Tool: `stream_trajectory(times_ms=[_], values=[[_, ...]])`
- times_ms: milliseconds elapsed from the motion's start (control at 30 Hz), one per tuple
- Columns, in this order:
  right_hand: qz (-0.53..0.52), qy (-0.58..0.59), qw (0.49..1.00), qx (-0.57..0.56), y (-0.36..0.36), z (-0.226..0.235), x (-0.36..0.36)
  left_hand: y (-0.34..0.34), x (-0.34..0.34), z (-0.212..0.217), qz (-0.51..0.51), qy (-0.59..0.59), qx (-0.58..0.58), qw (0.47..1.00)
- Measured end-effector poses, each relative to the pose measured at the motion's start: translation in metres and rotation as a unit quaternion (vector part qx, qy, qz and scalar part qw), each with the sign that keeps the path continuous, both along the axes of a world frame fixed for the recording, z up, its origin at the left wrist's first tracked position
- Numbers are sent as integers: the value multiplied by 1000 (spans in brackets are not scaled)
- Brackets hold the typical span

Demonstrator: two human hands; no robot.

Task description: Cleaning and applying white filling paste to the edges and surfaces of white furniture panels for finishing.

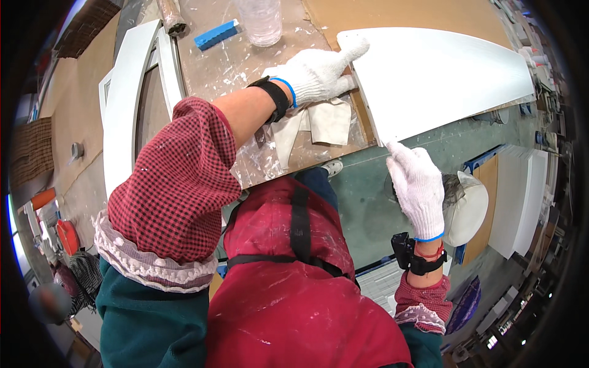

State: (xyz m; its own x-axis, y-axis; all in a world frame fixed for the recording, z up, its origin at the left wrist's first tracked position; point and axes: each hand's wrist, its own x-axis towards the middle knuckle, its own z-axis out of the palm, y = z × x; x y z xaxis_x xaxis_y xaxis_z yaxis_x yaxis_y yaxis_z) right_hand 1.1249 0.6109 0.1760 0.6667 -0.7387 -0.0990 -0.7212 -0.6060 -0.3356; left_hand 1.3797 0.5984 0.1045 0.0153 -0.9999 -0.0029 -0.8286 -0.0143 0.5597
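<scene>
From where I stand, a long white panel (442,80) with a bowed far edge lies at the worktable (245,73), its near side reaching out over the green floor (374,178). The left hand (316,73), in a white knit glove, grasps the panel's left end: fingers over its far corner, thumb in against the edge. The right hand (420,187), gloved alike, has its fingertips at the panel's near left corner; whether they pinch it I cannot tell. Just left of the panel lies a beige cloth (331,122). Farther left of it are a clear plastic cup (261,21), a blue block (216,35) and, well apart, a curved white frame (126,116).
</scene>
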Motion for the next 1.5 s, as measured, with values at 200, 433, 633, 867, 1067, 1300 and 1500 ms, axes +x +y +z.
stream_trajectory(times_ms=[200, 433, 633, 867, 1067, 1300, 1500], values=[[5, 18, 1000, 10, 3, 3, -4, -2, -2, 2, 3, -2, 31, 1000], [30, -52, 994, 96, 15, 9, -22, -1, 0, -6, -5, 2, -30, 1000], [-11, -99, 990, 101, 12, -2, -28, -3, 0, -5, 3, 9, -5, 1000], [6, -94, 995, 17, 4, -1, -11, -3, 0, -9, 2, 6, -15, 1000], [50, -61, 996, -28, -4, -9, -5, -2, 0, -5, 2, 6, -5, 1000], [110, -5, 990, -88, -9, -13, -8, -3, -1, -7, 7, 1, -22, 1000], [165, 120, 977, -55, -2, -5, -27, -2, 1, -8, 7, 5, -17, 1000]])
